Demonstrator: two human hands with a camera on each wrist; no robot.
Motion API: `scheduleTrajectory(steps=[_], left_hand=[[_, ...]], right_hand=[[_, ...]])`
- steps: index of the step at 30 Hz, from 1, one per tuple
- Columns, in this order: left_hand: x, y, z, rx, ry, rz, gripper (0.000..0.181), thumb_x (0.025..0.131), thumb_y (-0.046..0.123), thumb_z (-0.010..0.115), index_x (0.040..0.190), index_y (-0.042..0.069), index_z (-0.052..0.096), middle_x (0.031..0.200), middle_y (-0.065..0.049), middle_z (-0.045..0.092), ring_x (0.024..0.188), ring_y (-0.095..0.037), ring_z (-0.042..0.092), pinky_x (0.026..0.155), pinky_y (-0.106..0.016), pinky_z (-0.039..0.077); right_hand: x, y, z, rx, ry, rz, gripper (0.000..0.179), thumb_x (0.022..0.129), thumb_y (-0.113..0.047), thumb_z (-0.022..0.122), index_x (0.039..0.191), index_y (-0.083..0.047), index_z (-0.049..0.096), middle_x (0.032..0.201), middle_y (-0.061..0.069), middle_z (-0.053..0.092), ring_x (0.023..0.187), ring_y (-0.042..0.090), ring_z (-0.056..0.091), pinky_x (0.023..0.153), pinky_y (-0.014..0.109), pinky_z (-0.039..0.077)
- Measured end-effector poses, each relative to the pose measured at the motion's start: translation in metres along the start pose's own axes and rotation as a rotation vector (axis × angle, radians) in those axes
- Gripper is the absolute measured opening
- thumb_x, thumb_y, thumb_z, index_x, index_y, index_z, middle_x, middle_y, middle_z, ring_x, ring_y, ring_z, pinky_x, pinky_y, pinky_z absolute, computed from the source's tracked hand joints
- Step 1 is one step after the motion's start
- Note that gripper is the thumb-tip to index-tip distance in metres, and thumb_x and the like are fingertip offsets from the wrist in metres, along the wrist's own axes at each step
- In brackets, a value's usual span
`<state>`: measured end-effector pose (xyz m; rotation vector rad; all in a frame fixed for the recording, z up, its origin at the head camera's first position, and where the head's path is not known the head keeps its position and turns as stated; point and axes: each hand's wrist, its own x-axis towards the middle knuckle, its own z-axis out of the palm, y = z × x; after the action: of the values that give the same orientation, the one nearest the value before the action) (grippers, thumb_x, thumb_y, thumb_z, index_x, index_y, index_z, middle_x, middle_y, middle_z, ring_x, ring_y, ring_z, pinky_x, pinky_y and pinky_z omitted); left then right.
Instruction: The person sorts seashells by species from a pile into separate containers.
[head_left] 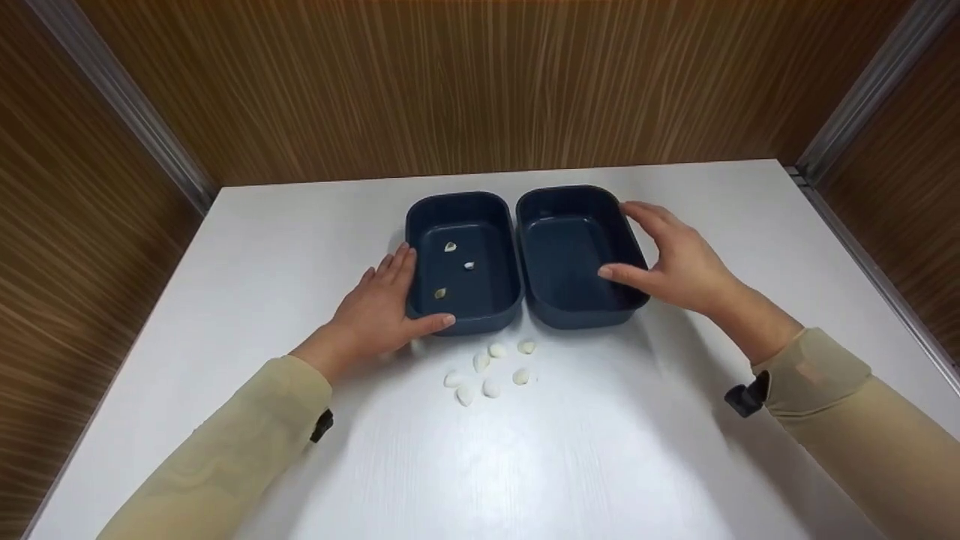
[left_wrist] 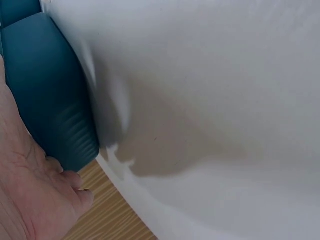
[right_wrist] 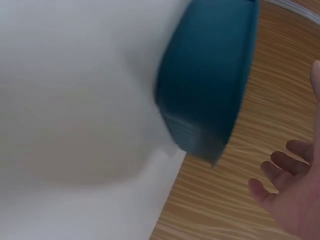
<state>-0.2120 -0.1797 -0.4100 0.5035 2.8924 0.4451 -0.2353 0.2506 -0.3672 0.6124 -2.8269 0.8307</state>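
Two dark blue rectangular boxes stand side by side in the head view. My left hand (head_left: 375, 307) lies along the left box (head_left: 465, 325), its fingers straight against the left wall and its thumb at the near rim. Three small brown-and-white pieces (head_left: 450, 246), perhaps shells, lie inside that box. Beside the right box (head_left: 585, 319) is my right hand (head_left: 682, 262), fingers spread near the right rim and thumb over the inside. The right wrist view shows this hand (right_wrist: 295, 195) apart from the box wall (right_wrist: 205, 75). No pieces show in the right box.
Several small whitish pieces (head_left: 491, 388) lie scattered on the white table (head_left: 525, 465) in front of the boxes. A wood-grained panel (head_left: 480, 82) rises behind the table, with similar panels at the left and right.
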Motion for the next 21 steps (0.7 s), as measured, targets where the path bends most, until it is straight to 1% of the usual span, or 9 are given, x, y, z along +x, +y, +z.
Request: scheduleTrajectory(steps=[5, 8, 13, 16, 21], left_hand=[[0.001, -0.001, -0.001, 0.005, -0.002, -0.001, 0.13, 0.086, 0.095, 0.042, 0.17, 0.005, -0.001, 0.178, -0.011, -0.004, 0.163, -0.031, 0.004, 0.13, -0.052, 0.008], [0.002, -0.002, -0.001, 0.009, -0.004, 0.0, 0.13, 0.086, 0.095, 0.042, 0.17, 0.005, -0.001, 0.178, -0.011, -0.004, 0.163, -0.031, 0.004, 0.13, -0.052, 0.009], [0.004, -0.003, -0.001, 0.011, -0.014, 0.011, 0.13, 0.086, 0.095, 0.042, 0.169, 0.005, -0.002, 0.178, -0.011, -0.003, 0.163, -0.03, 0.004, 0.13, -0.051, 0.009], [0.005, -0.004, -0.001, 0.018, -0.014, 0.025, 0.129, 0.087, 0.093, 0.043, 0.169, 0.004, -0.001, 0.178, -0.012, -0.002, 0.163, -0.031, 0.005, 0.13, -0.052, 0.009], [0.003, -0.004, -0.002, 0.034, -0.008, 0.045, 0.125, 0.09, 0.09, 0.045, 0.169, 0.003, 0.001, 0.177, -0.013, 0.0, 0.163, -0.032, 0.007, 0.13, -0.051, 0.011]], right_hand=[[-0.008, 0.011, 0.006, -0.042, -0.079, 0.054, 0.106, 0.089, -0.057, 0.083, 0.167, -0.008, 0.03, 0.171, 0.019, 0.03, 0.152, 0.046, 0.035, 0.117, 0.068, 0.033], [-0.012, 0.017, 0.009, -0.048, -0.116, 0.076, 0.111, 0.088, -0.059, 0.081, 0.169, -0.009, 0.025, 0.173, 0.018, 0.024, 0.154, 0.046, 0.032, 0.118, 0.068, 0.032], [-0.018, 0.026, 0.015, -0.054, -0.182, 0.075, 0.116, 0.088, -0.062, 0.08, 0.17, -0.008, 0.019, 0.177, 0.014, 0.015, 0.156, 0.046, 0.027, 0.119, 0.068, 0.029], [-0.02, 0.03, 0.019, -0.066, -0.221, 0.062, 0.118, 0.088, -0.064, 0.078, 0.171, -0.008, 0.015, 0.178, 0.011, 0.008, 0.157, 0.045, 0.025, 0.121, 0.069, 0.024], [-0.021, 0.033, 0.028, -0.067, -0.244, 0.044, 0.121, 0.088, -0.065, 0.078, 0.171, -0.009, 0.011, 0.179, 0.009, 0.002, 0.157, 0.044, 0.025, 0.123, 0.068, 0.018]])
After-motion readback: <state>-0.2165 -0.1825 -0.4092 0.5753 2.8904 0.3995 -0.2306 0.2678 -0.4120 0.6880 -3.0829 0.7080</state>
